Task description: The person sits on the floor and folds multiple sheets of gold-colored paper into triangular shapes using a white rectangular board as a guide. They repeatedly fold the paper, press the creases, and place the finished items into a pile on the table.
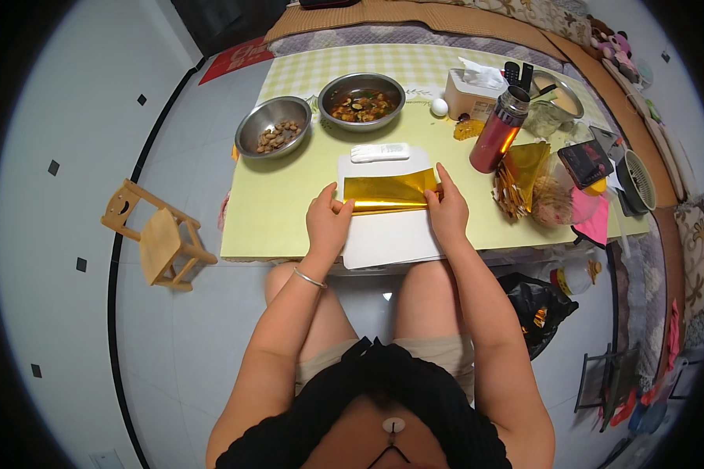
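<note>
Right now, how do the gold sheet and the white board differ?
The gold sheet is shiny and bent; the white board looks dull and flat. The sheet is held near its ends by the left hand and right hand; the board lies on the table. The board reaches farther front to back than the sheet. Both look thin.

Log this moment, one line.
left hand: pinching left end, shiny gold rectangular foil-like sheet | right hand: pinching right end | beneath: white flat board
</note>
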A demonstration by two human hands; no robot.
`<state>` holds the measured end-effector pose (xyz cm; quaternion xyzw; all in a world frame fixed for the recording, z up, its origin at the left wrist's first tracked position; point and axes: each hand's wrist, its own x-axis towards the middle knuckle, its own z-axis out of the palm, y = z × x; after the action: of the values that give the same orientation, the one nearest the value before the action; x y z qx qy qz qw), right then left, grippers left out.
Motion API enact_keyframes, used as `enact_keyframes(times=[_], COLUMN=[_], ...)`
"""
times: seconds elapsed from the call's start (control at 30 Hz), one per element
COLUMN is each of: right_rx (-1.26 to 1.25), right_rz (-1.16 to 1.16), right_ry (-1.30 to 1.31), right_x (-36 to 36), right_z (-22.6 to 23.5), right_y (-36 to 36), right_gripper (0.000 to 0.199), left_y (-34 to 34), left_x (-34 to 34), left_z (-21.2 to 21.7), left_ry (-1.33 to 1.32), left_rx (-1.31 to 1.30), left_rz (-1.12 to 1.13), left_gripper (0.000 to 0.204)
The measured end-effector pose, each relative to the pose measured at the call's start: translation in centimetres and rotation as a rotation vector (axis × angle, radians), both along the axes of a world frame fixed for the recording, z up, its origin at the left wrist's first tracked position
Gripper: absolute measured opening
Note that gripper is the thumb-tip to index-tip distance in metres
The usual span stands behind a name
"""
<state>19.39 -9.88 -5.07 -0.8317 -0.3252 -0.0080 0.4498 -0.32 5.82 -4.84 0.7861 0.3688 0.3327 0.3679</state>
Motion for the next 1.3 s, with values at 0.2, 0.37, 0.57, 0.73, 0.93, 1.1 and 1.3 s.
enact_keyframes(times=[0.2,0.37,0.57,0.73,0.93,1.1,1.3], right_rx=[-0.033,-0.042,-0.072,-0.055,-0.059,-0.080,-0.088], right_rz=[0.011,0.031,-0.021,-0.031,-0.046,-0.068,-0.064], right_ry=[-0.011,0.060,-0.034,-0.046,-0.068,-0.081,-0.085], right_x=[0.2,0.3,0.0,0.1,0.1,-0.1,-0.3], right_z=[-0.1,0.0,0.1,-0.2,-0.3,-0.2,0.3], right_y=[-0.1,0.0,0.1,0.1,0.2,0.4,0.3], right_gripper=[0.062,0.059,0.053,0.050,0.048,0.048,0.050], left_y=[-0.7,-0.4,-0.8,-0.8,-0.9,-0.9,-1.1], left_x=[-0.5,-0.8,-1.0,-0.8,-0.5,-0.2,-0.2], left_z=[-0.3,-0.8,-0.5,-0.1,0.1,-0.1,0.2], left_ry=[-0.108,-0.135,-0.090,-0.026,0.001,0.055,0.162], left_rx=[-0.064,0.001,0.226,0.329,0.382,0.506,0.603], left_rz=[0.030,0.001,-0.014,-0.044,-0.037,-0.018,-0.047], left_gripper=[0.046,0.044,0.028,0.017,0.013,0.014,0.018])
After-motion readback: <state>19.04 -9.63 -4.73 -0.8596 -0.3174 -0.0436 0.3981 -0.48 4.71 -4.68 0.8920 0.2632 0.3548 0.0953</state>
